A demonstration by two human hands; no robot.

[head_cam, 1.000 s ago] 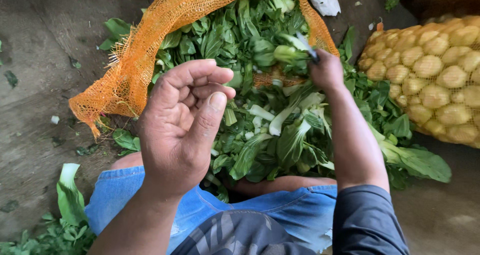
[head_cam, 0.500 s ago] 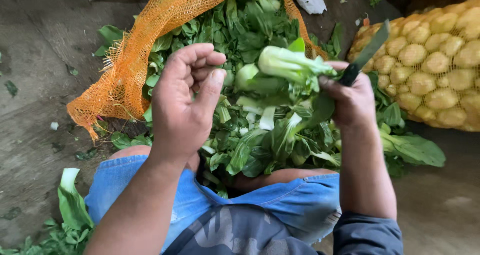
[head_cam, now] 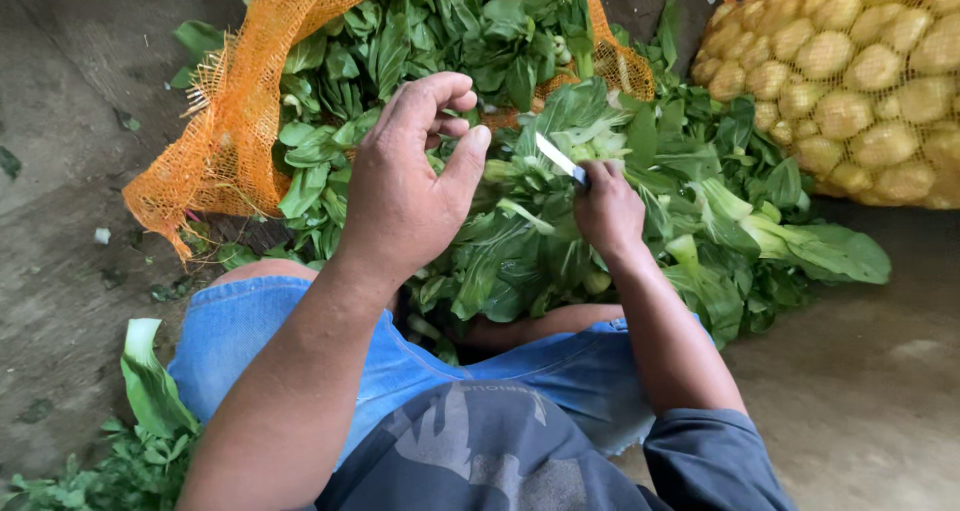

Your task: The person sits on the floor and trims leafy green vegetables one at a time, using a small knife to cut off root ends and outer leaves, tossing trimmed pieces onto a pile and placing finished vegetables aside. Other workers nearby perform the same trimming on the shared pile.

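Leafy greens (head_cam: 520,241) are lying heaped at frame centre, spilling from the orange net sack (head_cam: 240,121). We are gripping a small knife (head_cam: 560,159) in our right hand (head_cam: 608,211); our left hand (head_cam: 405,186) is hovering empty, fingers loosely curled. Most greens are looking untrimmed.

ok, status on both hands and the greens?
Left hand raised, open, holding nothing. Right hand closed on small knife. Leafy greens piled below, spilling from orange mesh sack. Nothing in the way.
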